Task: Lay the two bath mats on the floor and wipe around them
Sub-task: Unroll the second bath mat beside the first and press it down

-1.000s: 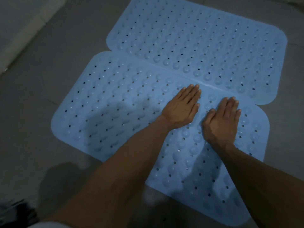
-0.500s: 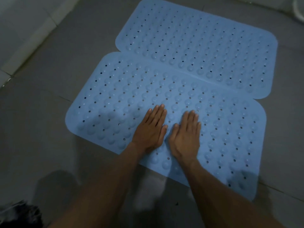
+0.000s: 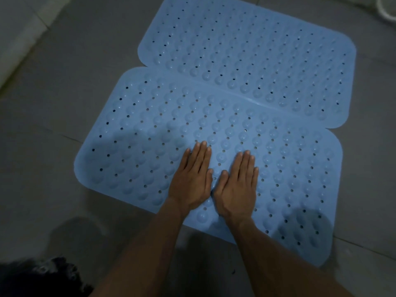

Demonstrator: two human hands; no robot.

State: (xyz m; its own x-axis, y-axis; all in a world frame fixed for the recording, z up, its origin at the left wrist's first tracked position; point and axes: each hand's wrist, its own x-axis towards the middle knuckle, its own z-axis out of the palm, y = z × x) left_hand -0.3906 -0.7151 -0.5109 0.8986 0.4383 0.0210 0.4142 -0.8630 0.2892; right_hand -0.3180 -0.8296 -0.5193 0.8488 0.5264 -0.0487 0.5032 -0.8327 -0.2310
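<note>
The floor (image 3: 53, 103) is made of big grey tiles with thin lines between them. A pale raised edge (image 3: 19, 39) runs along the far left. A dark, fuzzy thing (image 3: 40, 277) sits in the near left corner. A bit of a white curved thing (image 3: 385, 7) shows at the far right.

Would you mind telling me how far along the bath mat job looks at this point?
Done: both light blue perforated rubber mats lie flat on the grey tiled floor, the far mat meeting the near mat edge to edge. In hand: the left hand and right hand press flat on the near mat. Left: wiping around them; neither hand holds a cloth.
</note>
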